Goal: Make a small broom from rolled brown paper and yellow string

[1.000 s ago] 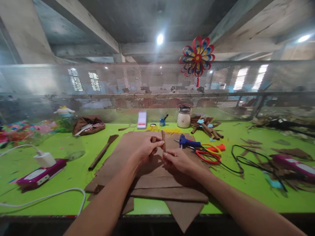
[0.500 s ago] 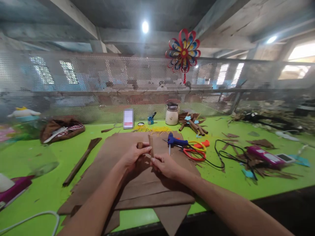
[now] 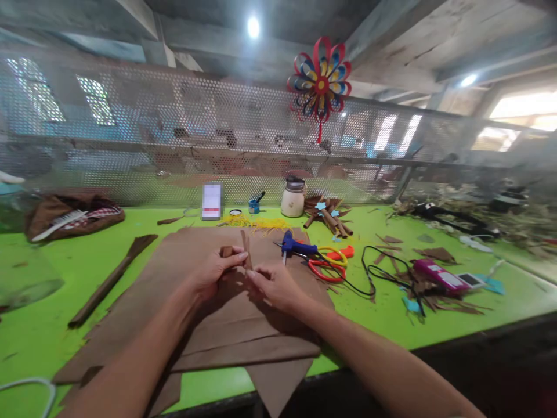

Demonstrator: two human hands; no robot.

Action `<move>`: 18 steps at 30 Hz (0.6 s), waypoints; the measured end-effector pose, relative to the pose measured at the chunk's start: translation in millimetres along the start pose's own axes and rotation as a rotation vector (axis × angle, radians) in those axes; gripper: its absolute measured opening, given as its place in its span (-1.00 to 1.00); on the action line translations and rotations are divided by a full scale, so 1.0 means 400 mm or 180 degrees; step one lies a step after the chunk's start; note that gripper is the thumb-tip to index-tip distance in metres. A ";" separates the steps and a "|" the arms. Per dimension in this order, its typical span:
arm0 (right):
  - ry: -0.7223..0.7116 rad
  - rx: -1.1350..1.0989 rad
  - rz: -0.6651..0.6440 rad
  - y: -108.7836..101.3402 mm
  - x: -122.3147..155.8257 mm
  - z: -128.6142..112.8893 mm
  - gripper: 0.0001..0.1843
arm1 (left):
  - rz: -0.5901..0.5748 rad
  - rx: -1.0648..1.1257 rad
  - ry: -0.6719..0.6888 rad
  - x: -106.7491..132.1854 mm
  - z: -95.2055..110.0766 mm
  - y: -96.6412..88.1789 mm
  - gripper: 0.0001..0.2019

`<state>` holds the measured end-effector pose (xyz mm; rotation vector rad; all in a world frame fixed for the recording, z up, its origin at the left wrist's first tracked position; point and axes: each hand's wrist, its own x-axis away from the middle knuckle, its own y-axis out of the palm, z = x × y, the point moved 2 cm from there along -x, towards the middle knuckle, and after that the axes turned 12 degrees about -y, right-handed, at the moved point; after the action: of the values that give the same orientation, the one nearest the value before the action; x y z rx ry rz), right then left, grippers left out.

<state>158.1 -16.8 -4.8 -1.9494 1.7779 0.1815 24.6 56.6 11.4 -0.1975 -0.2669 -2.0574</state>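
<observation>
Both hands meet over a stack of brown sheets (image 3: 278, 307) on the green table. My left hand (image 3: 217, 267) is closed, its thumb and fingers pinching a narrow brown strip (image 3: 246, 247) that stands up between the hands. A small rolled brown end (image 3: 226, 251) sticks out past the left fingers. My right hand (image 3: 270, 283) pinches the lower part of the strip, close to the left fingertips. Right of the hands lie a blue glue gun (image 3: 298, 245) and scissors (image 3: 328, 267) with red and yellow handles.
A phone (image 3: 212, 201), a blue ink bottle (image 3: 254, 205), a lidded jar (image 3: 293, 198) and brown rolled pieces (image 3: 329, 217) line the back. A long brown roll (image 3: 113, 280) and a brown pouch (image 3: 73, 216) lie left. A black cord (image 3: 369, 273) and a purple device (image 3: 439, 277) are right.
The view has turned slightly, so the scene sits further left and a bit higher. Both hands still hold the brown strip, with only small finger movement.
</observation>
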 end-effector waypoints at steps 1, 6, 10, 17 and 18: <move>-0.0171 0.0109 0.0123 -0.010 -0.001 -0.010 -0.70 | 0.0013 0.0113 0.0017 -0.001 0.001 -0.003 -0.80; -0.0576 0.0547 0.0676 -0.123 -0.033 -0.047 -0.71 | 0.0245 0.0606 0.0147 -0.013 0.000 -0.018 -0.82; -0.0385 0.1175 0.0317 -0.271 -0.080 -0.041 -0.68 | 0.0216 0.0754 0.0177 -0.028 -0.009 -0.024 -0.83; 0.0217 0.3745 -0.1045 -0.391 -0.027 0.062 -0.69 | 0.0100 0.0989 0.0225 -0.035 -0.016 -0.028 -0.87; 0.0257 0.3831 -0.1023 -0.384 -0.014 0.077 -0.65 | 0.0094 0.1047 0.0213 -0.035 -0.018 -0.027 -0.87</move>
<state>312.4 6.1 11.3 -1.2623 1.0907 -0.8789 21.6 71.6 -0.3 0.0686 -0.5512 -1.9542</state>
